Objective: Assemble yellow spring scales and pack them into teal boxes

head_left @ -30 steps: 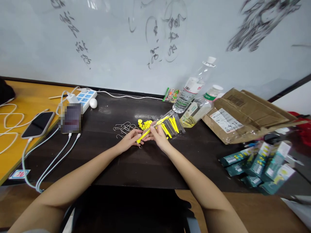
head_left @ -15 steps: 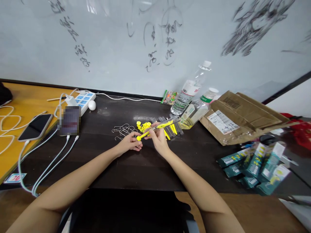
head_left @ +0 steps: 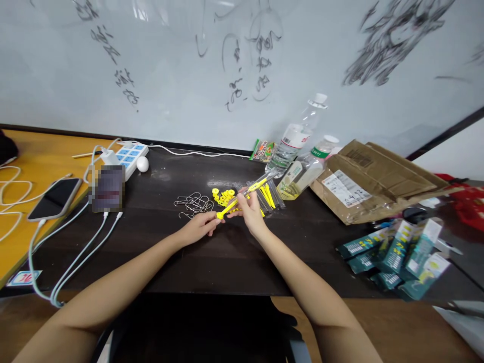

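A clear tube with a yellow rod inside and a round yellow end (head_left: pixel 220 215) slants up to the right between my hands. My left hand (head_left: pixel 199 227) pinches its lower, yellow end. Farther up, my right hand (head_left: pixel 248 212) is closed around the tube. Small yellow caps (head_left: pixel 224 195) lie just behind my hands. Bent metal hooks (head_left: pixel 193 203) are heaped behind my left hand. To the right of my right hand, several yellow rods (head_left: pixel 267 195) rest among clear tubes (head_left: pixel 279 201), partly covered by the held tube.
Two bottles (head_left: pixel 291 146) and a snack packet (head_left: pixel 262 150) stand by the whiteboard. A cardboard box (head_left: pixel 378 176) and several green packages (head_left: pixel 397 254) lie at the right. At the left are a power strip (head_left: pixel 132 157), a phone (head_left: pixel 55 198), a blurred-out device (head_left: pixel 108 188) and white cables.
The held tube has tilted more steeply, its far end swinging up and left. Its yellow end has shifted slightly right. My left hand has turned a little, and my right hand has moved slightly.
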The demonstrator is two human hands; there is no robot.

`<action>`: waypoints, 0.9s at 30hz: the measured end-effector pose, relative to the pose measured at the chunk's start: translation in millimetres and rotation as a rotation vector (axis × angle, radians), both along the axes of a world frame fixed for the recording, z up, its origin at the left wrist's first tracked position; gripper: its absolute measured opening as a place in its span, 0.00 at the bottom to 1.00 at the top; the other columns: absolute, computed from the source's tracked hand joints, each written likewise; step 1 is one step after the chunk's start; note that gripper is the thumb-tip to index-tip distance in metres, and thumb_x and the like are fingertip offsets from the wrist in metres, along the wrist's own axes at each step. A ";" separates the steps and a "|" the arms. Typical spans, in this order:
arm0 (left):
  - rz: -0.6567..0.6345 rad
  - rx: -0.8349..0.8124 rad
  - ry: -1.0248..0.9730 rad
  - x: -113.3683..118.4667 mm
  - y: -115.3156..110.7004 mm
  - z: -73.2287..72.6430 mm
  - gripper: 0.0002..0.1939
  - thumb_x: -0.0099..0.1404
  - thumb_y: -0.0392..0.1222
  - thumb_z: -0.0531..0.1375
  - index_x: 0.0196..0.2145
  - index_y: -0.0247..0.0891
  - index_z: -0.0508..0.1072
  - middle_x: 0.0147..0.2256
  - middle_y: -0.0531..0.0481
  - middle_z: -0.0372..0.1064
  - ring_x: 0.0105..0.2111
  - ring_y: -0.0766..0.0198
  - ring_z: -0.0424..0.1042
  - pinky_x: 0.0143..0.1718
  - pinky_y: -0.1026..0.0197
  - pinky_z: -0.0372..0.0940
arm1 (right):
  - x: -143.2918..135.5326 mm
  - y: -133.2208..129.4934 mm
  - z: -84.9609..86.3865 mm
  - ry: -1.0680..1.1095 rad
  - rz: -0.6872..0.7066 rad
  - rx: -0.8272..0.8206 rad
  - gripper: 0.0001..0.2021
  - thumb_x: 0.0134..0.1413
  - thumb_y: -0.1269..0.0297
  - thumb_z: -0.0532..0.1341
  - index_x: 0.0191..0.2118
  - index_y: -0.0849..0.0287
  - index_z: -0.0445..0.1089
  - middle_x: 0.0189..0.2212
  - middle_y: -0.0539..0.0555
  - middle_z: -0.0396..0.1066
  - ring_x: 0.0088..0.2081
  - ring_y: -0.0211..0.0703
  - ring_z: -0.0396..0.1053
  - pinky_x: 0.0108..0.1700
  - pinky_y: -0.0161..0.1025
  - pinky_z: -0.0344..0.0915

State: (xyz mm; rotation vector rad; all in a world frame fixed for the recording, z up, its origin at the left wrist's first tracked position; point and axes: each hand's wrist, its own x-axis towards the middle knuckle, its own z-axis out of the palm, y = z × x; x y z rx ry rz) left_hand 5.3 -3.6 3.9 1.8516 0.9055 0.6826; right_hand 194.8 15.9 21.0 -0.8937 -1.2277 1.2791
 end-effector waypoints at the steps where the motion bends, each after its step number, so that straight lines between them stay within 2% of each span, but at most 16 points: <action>1: -0.010 0.004 0.003 -0.3 -0.7 0.1 0.19 0.69 0.52 0.49 0.41 0.35 0.70 0.20 0.57 0.60 0.22 0.69 0.62 0.30 0.64 0.58 | 0.1 0.2 -0.1 -0.011 0.005 0.001 0.20 0.52 0.47 0.60 0.41 0.52 0.52 0.27 0.46 0.69 0.22 0.35 0.70 0.20 0.32 0.71; 6: -0.047 -0.052 -0.059 1.1 -3.4 -1.2 0.18 0.69 0.53 0.48 0.39 0.35 0.67 0.20 0.59 0.54 0.19 0.71 0.55 0.24 0.67 0.53 | -2.4 -0.2 -4.7 -0.092 0.010 0.069 0.19 0.51 0.49 0.62 0.40 0.54 0.57 0.26 0.46 0.67 0.24 0.34 0.69 0.21 0.30 0.70; 11: -0.037 -0.049 -0.099 3.0 -3.7 -2.2 0.18 0.68 0.53 0.49 0.37 0.35 0.66 0.20 0.59 0.53 0.20 0.71 0.54 0.23 0.67 0.52 | -6.7 -6.0 -10.3 -0.168 0.053 0.105 0.16 0.52 0.51 0.62 0.37 0.57 0.60 0.28 0.48 0.67 0.27 0.34 0.68 0.21 0.30 0.67; 15: -0.028 -0.052 -0.105 3.5 -4.5 -2.8 0.18 0.69 0.53 0.49 0.37 0.35 0.67 0.20 0.59 0.52 0.20 0.71 0.54 0.24 0.67 0.52 | -7.0 -7.6 -13.3 -0.215 0.035 0.096 0.17 0.50 0.50 0.63 0.36 0.58 0.61 0.29 0.48 0.65 0.27 0.34 0.67 0.21 0.29 0.65; 22: 0.000 -0.086 -0.127 4.9 -6.7 -3.0 0.20 0.68 0.55 0.47 0.36 0.35 0.67 0.20 0.58 0.52 0.19 0.72 0.53 0.23 0.67 0.52 | -6.4 -5.1 -18.7 -0.215 0.069 0.098 0.17 0.51 0.50 0.62 0.36 0.57 0.60 0.24 0.43 0.60 0.20 0.29 0.60 0.18 0.28 0.61; 27: 0.001 -0.135 -0.171 6.0 -6.9 -1.9 0.21 0.68 0.57 0.48 0.36 0.35 0.66 0.20 0.59 0.52 0.19 0.72 0.53 0.22 0.67 0.52 | -6.4 -6.2 -14.6 -0.178 0.141 0.114 0.16 0.54 0.50 0.60 0.38 0.56 0.57 0.21 0.41 0.57 0.17 0.29 0.58 0.17 0.29 0.60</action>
